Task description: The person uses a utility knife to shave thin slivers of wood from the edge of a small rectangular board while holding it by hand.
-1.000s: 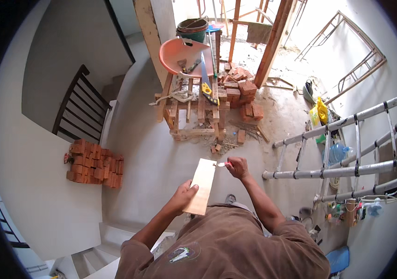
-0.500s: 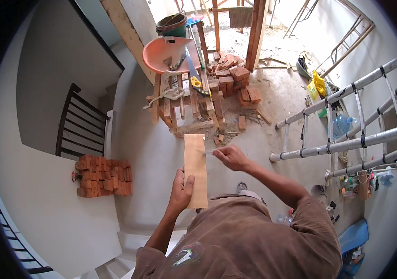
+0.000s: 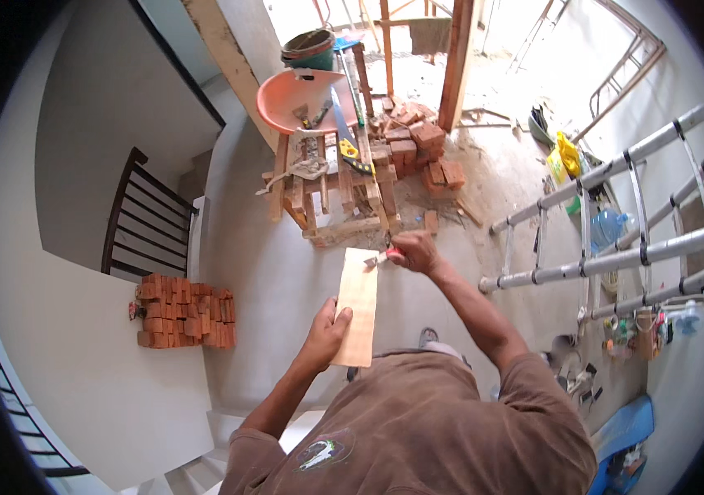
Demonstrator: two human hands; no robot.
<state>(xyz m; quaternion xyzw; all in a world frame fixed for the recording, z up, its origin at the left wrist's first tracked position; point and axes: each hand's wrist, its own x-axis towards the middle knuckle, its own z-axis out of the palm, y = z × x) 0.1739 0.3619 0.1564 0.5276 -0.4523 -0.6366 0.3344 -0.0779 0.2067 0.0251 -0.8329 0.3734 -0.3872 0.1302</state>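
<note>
A pale, flat strip of wood (image 3: 357, 318) is held out in front of my body, its long side running away from me. My left hand (image 3: 324, 337) is closed on its left edge near the lower end, thumb lying over the face. In my right hand (image 3: 419, 251) is a small red-handled bladed tool (image 3: 393, 254). Its short metal blade meets the strip's face close to the far right corner. Whether that blade is a knife or a scraper is too small to tell.
Ahead stands a rough wooden trestle (image 3: 343, 177) bearing an orange basin (image 3: 306, 99), a yellow-handled handsaw (image 3: 345, 136) and a bucket (image 3: 309, 51). Red bricks (image 3: 418, 140) lie beside it; another brick stack (image 3: 183, 312) is at left. An aluminium ladder (image 3: 591, 260) leans at right.
My right hand has moved a little up and right, turning so the red handle and blade show. The wood strip has tilted, its far end shifting right and slightly nearer me.
</note>
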